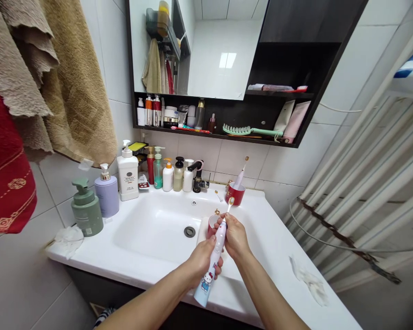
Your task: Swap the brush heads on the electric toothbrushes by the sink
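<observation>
The left hand (202, 260) and right hand (237, 234) are bare. The left forearm (154, 293) and right forearm (266, 286) are bare too, smooth, broadening toward the view's lower edge. Whether the dark-and-white striped cloth (105, 315) beside the left forearm is worn is unclear.

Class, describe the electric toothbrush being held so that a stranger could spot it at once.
Find the white sink below the mirror, then look over its right half. There the left hand and right hand together hold the electric toothbrush. Unlike the brush standing in the far red cup, it shows a cartoon figure on its pale blue lower end.
</observation>
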`<state>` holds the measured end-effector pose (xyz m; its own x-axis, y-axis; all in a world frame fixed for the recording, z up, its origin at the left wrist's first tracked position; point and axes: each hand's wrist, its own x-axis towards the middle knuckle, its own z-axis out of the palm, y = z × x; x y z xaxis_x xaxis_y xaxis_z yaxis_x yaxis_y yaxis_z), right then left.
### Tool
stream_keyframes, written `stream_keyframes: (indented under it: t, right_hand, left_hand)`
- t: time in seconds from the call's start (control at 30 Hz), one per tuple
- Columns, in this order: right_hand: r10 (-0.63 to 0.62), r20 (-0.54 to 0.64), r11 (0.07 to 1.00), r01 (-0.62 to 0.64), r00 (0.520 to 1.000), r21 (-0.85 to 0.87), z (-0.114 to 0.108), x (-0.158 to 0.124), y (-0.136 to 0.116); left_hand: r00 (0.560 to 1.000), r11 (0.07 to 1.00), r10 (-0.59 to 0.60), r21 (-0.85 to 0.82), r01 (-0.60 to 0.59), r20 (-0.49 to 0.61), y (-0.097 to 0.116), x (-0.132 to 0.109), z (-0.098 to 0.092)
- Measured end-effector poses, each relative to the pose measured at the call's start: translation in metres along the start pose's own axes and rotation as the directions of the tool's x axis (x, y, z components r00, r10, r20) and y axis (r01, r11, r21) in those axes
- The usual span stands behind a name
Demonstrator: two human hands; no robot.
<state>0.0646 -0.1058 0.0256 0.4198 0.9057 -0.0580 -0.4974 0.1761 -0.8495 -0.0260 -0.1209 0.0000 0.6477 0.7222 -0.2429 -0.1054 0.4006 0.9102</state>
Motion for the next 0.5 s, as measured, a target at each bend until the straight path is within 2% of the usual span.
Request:
stream_keyframes:
  t: [0.07, 0.13, 0.27, 0.37, 0.43, 0.5]
  right_hand:
    - [0.016, -0.009, 1.0, -0.016, 1.0, 0.017, 0.0, 0.001, 0.0]
    - [0.018, -0.003, 0.999, -0.018, 1.0, 0.035, 0.001, 0.001, 0.0]
    - [-0.008, -0.01, 0.999, 0.008, 1.0, 0.033, -0.001, 0.01, -0.001]
    - [-0.084, -0.105, 0.996, 0.085, 0.991, 0.009, -0.013, 0.025, -0.013]
    - [-0.145, -0.188, 0.989, 0.14, 0.972, -0.04, -0.026, 0.039, -0.024]
    - [-0.16, -0.178, 0.97, 0.121, 0.971, -0.211, -0.039, 0.051, -0.031]
  left_hand:
    - [0.994, 0.992, -0.096, -0.073, 0.1, 0.058, 0.002, 0.001, -0.001]
    - [0.986, 0.984, -0.139, -0.1, 0.148, 0.094, 0.005, 0.003, -0.001]
    - [0.986, 0.985, -0.137, -0.094, 0.146, 0.098, 0.006, 0.007, -0.003]
    - [0.982, 0.988, -0.144, -0.041, 0.15, 0.12, 0.0, 0.006, -0.008]
    - [0.982, 0.988, -0.153, -0.018, 0.156, 0.115, -0.004, 0.005, -0.014]
    - [0.985, 0.982, -0.16, -0.087, 0.165, 0.061, -0.005, 0.009, -0.021]
